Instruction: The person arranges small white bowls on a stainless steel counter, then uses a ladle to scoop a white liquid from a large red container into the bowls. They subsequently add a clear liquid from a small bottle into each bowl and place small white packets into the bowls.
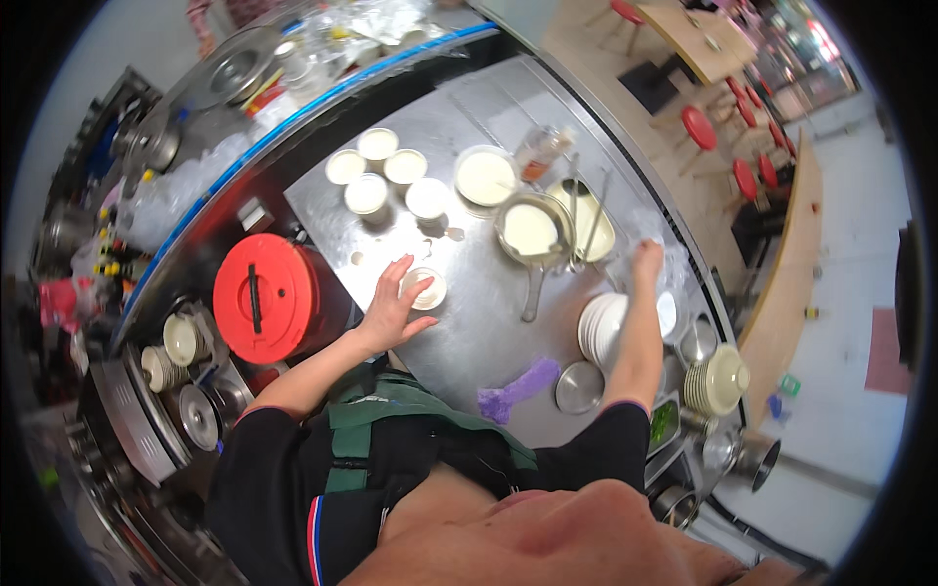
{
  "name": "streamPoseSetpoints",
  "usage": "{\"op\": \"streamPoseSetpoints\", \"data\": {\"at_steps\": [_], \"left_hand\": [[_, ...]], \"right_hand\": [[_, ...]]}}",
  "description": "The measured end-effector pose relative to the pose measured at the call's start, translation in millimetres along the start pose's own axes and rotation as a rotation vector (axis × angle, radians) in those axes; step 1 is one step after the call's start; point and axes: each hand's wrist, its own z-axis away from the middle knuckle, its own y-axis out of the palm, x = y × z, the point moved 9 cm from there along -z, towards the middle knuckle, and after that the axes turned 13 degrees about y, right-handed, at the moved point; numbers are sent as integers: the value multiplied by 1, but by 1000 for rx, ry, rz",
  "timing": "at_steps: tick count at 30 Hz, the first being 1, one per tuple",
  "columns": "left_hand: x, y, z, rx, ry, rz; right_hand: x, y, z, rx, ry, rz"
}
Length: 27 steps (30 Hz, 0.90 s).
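My left hand (392, 308) is spread over a small pale cup (425, 288) on the steel worktop; a finger crosses its rim, and nothing is gripped. My right hand (648, 260) is stretched to the right, at a clear plastic bag (667, 253) by the counter's far edge; its fingers are curled, and whether they pinch the plastic I cannot tell. Several cups of creamy white liquid (366, 194) stand beyond my left hand. Between the hands are a white bowl of the liquid (486, 176), a saucepan (533, 228) holding more of it, and an oval dish (586, 220) with metal utensils across it.
A squeeze bottle (542, 152) stands behind the saucepan. Stacked white plates (602, 329), a round metal lid (580, 387) and a purple cloth (517, 390) lie nearer me. A red-lidded bucket (262, 299) is at left. Stacked bowls (714, 384) stand at right. Another person (249, 11) is beyond the counter.
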Motion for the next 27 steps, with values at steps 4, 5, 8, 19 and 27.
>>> {"op": "streamPoseSetpoints", "data": {"at_steps": [4, 5, 8, 19, 27], "left_hand": [[-26, -21, -20, -119, 128, 121], [-32, -23, -27, -136, 168, 160], [-58, -30, -67, -186, 277, 337], [-100, 64, -79, 258, 425, 172], [-97, 70, -18, 560, 298, 254]], "right_hand": [[23, -110, 22, -378, -129, -437], [36, -134, 33, -376, -144, -505], [129, -199, 126, -184, -475, -415], [177, -250, 367, 284, -111, -815], [161, -215, 436, 279, -139, -218]]}}
